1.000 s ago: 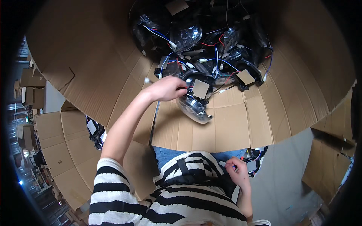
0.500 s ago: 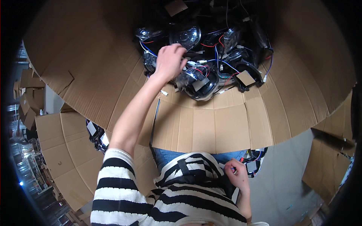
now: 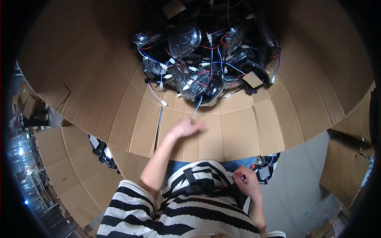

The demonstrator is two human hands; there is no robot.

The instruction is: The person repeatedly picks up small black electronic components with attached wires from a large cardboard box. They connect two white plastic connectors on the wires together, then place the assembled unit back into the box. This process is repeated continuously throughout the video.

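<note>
Within a big cardboard box lies a heap of round, clear-fronted lamps with black housings, and the nearest lamp (image 3: pixel 194 86) seems to be partly wrapped in clear plastic. A blue-and-white wire (image 3: pixel 197 106) runs from this lamp towards me into my left hand (image 3: pixel 187 128), whose fingers are closed on it with the thumb held out to the side. The wire's end is hidden by the hand. Close to my waist, my right hand (image 3: pixel 247 181) is curled closed around something small and bluish that I cannot make out.
The box's near wall (image 3: pixel 210 137) stands between my body and the lamps. Red, blue and white wires with white connectors (image 3: pixel 164 103) trail over the heap. More lamps (image 3: pixel 265 172) show outside the box, low on the right. Other cardboard boxes (image 3: pixel 345 174) stand around.
My left hand has drawn back from the heap towards me, with the wire now stretched out to it. The nearest lamp appears turned. My right hand stays by my waist.
</note>
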